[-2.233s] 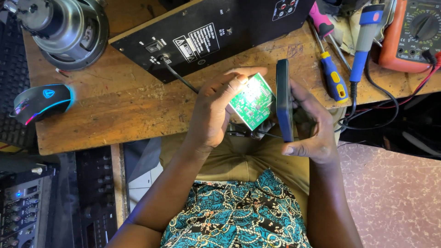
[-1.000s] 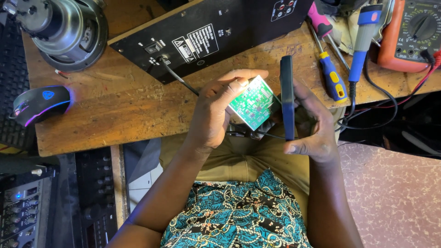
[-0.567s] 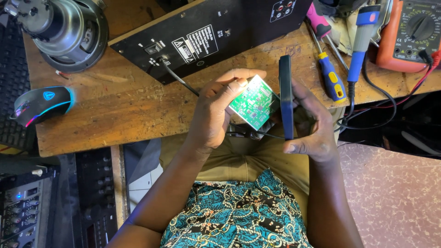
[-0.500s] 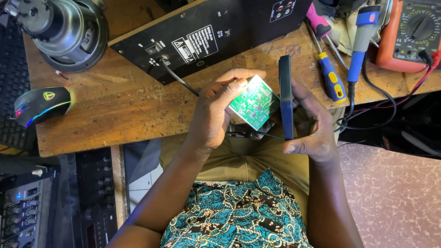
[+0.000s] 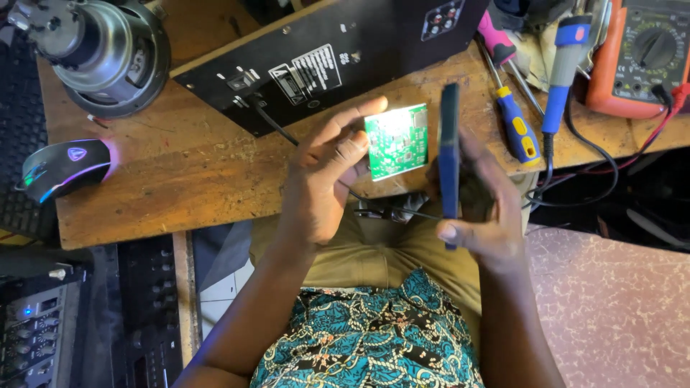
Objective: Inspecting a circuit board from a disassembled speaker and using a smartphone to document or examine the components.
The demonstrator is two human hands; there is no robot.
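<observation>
The left hand [image 5: 323,179] pinches a green circuit board [image 5: 397,141] at its left edge, above the desk [image 5: 180,179]; just right, the right hand [image 5: 481,208] grips a phone [image 5: 450,154] edge-on (lighting the board).

L hand [image 5: 327,179] raised over the bench's front edge, palm toward the R, fingers [image 5: 352,118] spread & half-extended, thumb and fingertips pinching. R hand [image 5: 481,208] just beside it, past the edge, fingers curled in a closed grip, thumb pressed flat along the near side. Both forearms bare, angled up from the lap, wrists near each other.
</observation>
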